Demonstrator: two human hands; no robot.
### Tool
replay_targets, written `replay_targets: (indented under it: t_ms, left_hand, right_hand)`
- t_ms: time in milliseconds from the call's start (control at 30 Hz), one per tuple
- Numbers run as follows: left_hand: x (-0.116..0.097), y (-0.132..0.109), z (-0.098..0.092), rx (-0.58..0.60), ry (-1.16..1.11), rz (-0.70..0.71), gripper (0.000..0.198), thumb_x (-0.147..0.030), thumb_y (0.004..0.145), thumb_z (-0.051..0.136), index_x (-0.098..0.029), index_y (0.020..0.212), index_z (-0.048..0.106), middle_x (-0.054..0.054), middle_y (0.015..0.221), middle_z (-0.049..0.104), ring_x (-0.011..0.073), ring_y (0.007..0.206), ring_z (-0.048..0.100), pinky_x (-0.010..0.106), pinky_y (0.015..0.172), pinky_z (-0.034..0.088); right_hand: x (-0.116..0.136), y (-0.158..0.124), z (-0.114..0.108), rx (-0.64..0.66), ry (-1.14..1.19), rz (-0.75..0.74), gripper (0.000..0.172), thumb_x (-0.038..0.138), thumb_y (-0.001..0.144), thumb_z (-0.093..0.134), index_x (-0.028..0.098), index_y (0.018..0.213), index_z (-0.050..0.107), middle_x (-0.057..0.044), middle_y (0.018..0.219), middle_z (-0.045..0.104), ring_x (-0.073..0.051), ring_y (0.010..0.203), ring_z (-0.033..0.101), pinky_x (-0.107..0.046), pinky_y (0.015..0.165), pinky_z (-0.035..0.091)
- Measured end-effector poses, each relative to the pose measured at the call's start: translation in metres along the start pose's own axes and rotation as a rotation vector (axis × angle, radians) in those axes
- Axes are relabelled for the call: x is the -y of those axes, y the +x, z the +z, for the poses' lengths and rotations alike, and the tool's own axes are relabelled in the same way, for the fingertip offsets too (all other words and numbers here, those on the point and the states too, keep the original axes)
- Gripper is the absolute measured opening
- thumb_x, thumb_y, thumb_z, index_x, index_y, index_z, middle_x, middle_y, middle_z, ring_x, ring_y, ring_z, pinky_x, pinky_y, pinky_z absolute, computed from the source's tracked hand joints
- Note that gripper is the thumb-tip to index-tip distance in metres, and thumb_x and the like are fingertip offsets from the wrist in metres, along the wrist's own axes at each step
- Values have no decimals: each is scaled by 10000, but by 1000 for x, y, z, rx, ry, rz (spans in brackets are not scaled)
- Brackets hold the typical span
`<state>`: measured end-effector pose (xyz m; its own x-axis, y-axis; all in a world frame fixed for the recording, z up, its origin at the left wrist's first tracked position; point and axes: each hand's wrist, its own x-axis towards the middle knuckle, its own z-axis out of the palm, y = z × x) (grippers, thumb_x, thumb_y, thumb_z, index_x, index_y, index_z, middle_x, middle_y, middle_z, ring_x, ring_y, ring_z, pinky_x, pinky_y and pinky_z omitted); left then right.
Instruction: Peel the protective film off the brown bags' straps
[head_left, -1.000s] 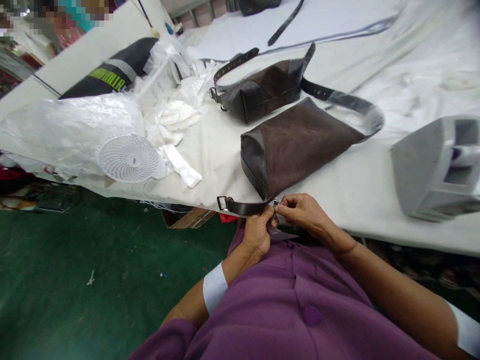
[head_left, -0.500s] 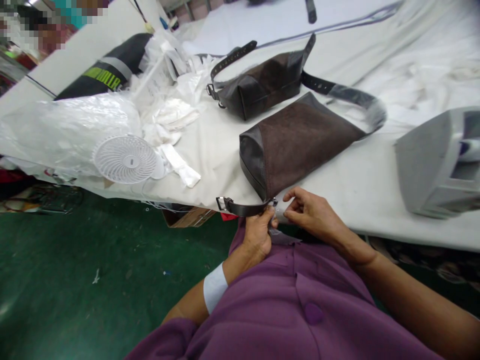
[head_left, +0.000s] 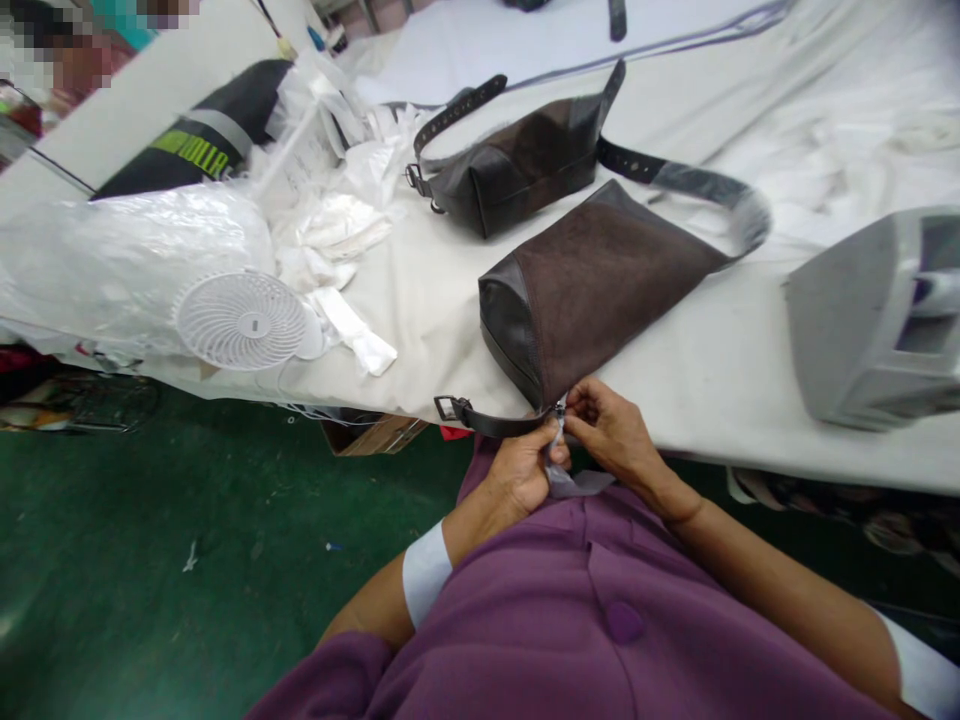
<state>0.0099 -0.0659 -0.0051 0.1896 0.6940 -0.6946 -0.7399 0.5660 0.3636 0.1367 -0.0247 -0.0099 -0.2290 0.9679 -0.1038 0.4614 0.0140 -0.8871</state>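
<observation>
At the near edge of the white-covered table, the person's 2 hands work close together just above the front of a purple shirt. The left hand is closed around a dark leather strap, and the right hand pinches a small metal fitting between thumb and forefinger at the lower corner of a brown suede and black leather bag. A translucent grey film hangs below the fitting; how it joins the fitting is hidden by the fingers. The strap's metal buckle lies at the table's near edge with nothing visibly threaded through it, so that end is not yet fastened. The bag lies flat just behind the hands, with a strap length looping from its upper corner toward the right. Nearer the far edge lies a 2nd bag of similar make, its holed strap free at the end. To the left sit a white fan grille and a clear plastic sheet, while a grey machine housing stands at the right.
</observation>
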Motion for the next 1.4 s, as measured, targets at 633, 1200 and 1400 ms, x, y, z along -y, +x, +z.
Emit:
replay_targets:
  t_ms: [633,1200,1400]
  left_hand:
    - [11,0,10,-50,156,340,316,-240,568,796,-155,710,527,-60,585,490,56,470,464,195,451,354]
    - [5,-14,-11,75,266,170,370,-371,608,793,-124,830,630,23,712,601,105,557,543,245,535,431]
    - [-19,-24,-34,12,194,-28,358,-437,680,739,-121,735,580,-17,637,506,60,475,421,215,470,334]
  right_hand:
    - [1,-27,-15,-123,301,227,231,389,745,638,166,747,699,-38,726,654,-159,663,545,-286,618,400]
    - [-8,-8,3,539,1217,595,199,277,648,782,156,742,654,13,640,603,-94,568,536,-212,557,458]
    - [-9,-3,-2,608,1304,689,181,225,654,773,162,735,624,15,667,592,-99,593,555,-229,600,504]
